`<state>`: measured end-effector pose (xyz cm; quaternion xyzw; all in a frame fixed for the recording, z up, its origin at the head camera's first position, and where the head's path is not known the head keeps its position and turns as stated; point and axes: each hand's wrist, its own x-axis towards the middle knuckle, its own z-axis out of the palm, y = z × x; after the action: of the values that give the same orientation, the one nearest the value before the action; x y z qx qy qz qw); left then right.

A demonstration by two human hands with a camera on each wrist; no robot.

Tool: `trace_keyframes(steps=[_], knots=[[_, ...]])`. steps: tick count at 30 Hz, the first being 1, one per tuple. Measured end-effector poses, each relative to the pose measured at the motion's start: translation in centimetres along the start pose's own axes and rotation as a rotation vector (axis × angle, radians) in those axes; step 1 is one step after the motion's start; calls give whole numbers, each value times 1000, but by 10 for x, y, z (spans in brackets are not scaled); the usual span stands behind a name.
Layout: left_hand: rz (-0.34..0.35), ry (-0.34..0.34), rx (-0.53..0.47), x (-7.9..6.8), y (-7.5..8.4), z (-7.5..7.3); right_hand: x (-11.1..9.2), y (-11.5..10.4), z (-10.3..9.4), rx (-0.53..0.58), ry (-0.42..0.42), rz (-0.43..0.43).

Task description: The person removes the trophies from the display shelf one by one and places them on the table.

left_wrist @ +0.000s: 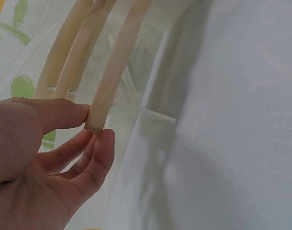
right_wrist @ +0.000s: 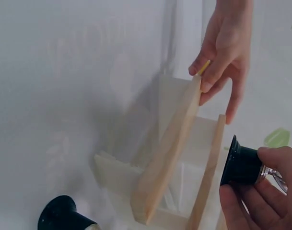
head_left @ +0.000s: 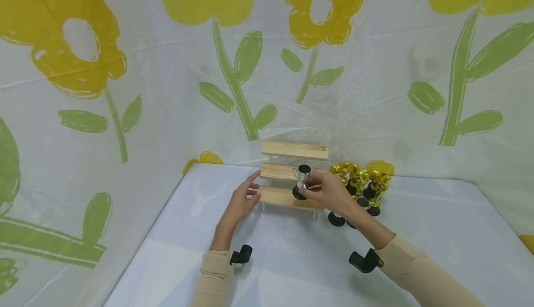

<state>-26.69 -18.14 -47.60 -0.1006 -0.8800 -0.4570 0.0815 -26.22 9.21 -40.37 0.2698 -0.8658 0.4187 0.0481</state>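
Observation:
A three-tier wooden display shelf [head_left: 294, 149] stands on the table near the back. My left hand [head_left: 242, 200] pinches the left end of its lowest board [left_wrist: 112, 81], thumb on one face and fingertips on the other in the left wrist view. With my right hand [head_left: 331, 191] I hold a small silver trophy cup [head_left: 303, 175], upright over the shelf's lower boards. Its black base [right_wrist: 241, 165] shows between thumb and fingers in the right wrist view. From these views I cannot tell whether the base touches a board.
Several gold figure trophies [head_left: 375, 182] with black bases stand right of the shelf. Nearer to me, partly behind my right forearm, are more black-based trophies [head_left: 336, 219]. A flower-printed curtain [head_left: 367, 84] hangs behind and to the left of the white table [head_left: 292, 270].

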Motion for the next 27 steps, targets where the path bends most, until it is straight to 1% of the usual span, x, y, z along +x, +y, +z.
trace_keyframes(steps=[7, 13, 16, 20, 23, 27], knots=[[-9, -3, -1, 0, 0, 2, -25, 3, 2, 21, -1, 41], [3, 3, -13, 1, 2, 0, -46, 11, 4, -22, 22, 74], [2, 0, -17, 1, 1, 1, -56, 17, 4, -16, 31, 76], [2, -4, -20, 1, 1, 1, -71, 25, 3, -11, 48, 59], [-1, -1, -20, 1, 1, 1, -81, 32, 0, -54, 74, 64], [-14, -2, -17, 2, 1, 0, -95, 42, -5, -93, 92, 116]])
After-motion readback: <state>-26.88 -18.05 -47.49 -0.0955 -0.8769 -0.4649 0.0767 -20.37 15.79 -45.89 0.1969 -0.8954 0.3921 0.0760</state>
